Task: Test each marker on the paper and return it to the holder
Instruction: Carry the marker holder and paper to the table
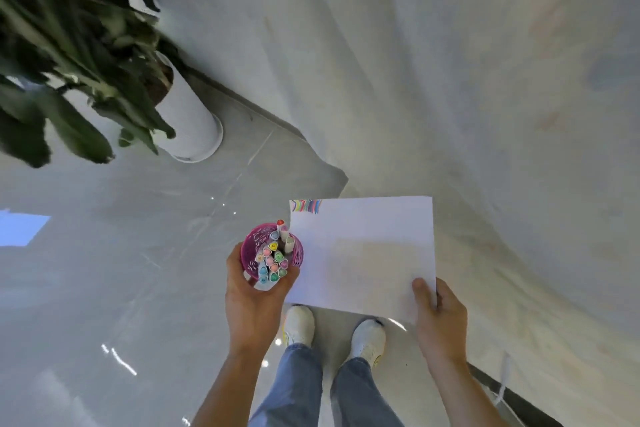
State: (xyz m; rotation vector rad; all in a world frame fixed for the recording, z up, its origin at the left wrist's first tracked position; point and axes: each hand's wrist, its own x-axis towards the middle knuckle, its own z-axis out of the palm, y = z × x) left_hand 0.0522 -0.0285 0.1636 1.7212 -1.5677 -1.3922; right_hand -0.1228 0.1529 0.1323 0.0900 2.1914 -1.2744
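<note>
My left hand (254, 298) grips a pink mesh holder (250, 248) from below, its fingers curled round the wall. Several markers (273, 260) with pastel caps stand upright inside it. My right hand (438, 315) pinches the near right corner of a white sheet of paper (363, 253), thumb on top. A row of short coloured test strokes (306, 206) runs along the paper's far left corner. Both things are held in the air above the floor, the holder touching the paper's left edge.
I stand on a glossy grey tiled floor (121, 270), my white shoes (299, 324) below the paper. A potted plant in a tall white pot (188, 114) stands at the far left. A pale wall or draped surface (485, 80) fills the right side.
</note>
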